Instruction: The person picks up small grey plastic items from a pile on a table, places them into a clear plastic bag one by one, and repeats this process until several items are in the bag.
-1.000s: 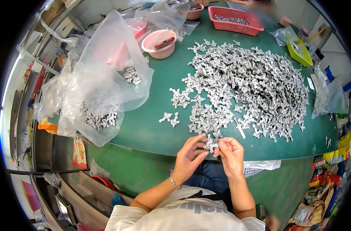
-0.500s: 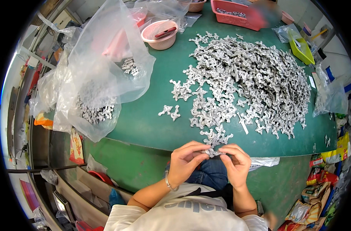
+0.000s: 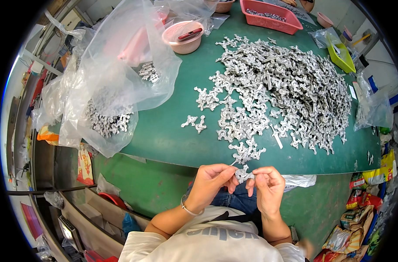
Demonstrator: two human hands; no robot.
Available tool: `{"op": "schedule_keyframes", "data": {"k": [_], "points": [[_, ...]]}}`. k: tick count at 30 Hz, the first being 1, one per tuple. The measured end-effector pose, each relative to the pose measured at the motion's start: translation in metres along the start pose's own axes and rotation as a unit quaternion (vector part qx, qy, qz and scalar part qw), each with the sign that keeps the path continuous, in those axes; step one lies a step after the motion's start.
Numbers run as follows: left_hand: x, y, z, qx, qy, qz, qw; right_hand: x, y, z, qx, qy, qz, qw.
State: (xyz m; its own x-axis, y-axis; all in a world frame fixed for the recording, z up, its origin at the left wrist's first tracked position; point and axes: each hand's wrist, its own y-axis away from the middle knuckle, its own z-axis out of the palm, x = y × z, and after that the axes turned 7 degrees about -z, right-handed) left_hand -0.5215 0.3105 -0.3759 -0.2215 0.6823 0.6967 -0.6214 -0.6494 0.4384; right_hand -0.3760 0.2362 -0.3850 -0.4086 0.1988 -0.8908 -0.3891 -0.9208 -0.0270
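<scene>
Pinching a grey part by the tabletop's near edge, left hand and right hand hold it in a narrow grip. Light, steady pressure should suit it best.

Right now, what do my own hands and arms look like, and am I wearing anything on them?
Your left hand and right hand are both bare, with no gloves. A thin, silver-coloured bangle circles the left wrist, with nothing similar on the right. Both arms have short, plain white sleeves.
</scene>
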Motion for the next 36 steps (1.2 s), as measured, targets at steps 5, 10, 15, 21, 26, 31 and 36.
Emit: {"op": "schedule_keyframes", "data": {"k": [5, 10, 15, 21, 26, 31, 36], "points": [[0.001, 0.004, 0.000, -0.017, 0.016, 0.003, 1.000, -0.009, 0.006, 0.006, -0.006, 0.000, 0.001, 1.000], [0.005, 0.008, 0.002, -0.038, 0.033, -0.003, 0.999, -0.011, 0.010, 0.007, -0.009, -0.006, 0.006, 1.000], [0.006, 0.009, 0.002, -0.053, 0.048, -0.009, 0.997, -0.014, 0.012, 0.006, -0.013, -0.091, 0.049, 0.995], [0.003, 0.008, -0.001, -0.094, 0.042, 0.017, 0.995, -0.013, 0.017, 0.014, 0.000, -0.008, -0.041, 0.999], [0.000, 0.009, 0.003, -0.064, 0.043, 0.038, 0.996, -0.018, 0.006, 0.014, -0.099, 0.377, -0.339, 0.856], [0.005, 0.015, 0.005, -0.079, 0.047, 0.025, 0.995, -0.020, 0.009, 0.020, -0.085, 0.392, -0.352, 0.846], [0.012, 0.019, 0.006, -0.084, 0.017, 0.021, 0.996, -0.017, 0.010, 0.020, -0.055, 0.362, -0.350, 0.862]]}}
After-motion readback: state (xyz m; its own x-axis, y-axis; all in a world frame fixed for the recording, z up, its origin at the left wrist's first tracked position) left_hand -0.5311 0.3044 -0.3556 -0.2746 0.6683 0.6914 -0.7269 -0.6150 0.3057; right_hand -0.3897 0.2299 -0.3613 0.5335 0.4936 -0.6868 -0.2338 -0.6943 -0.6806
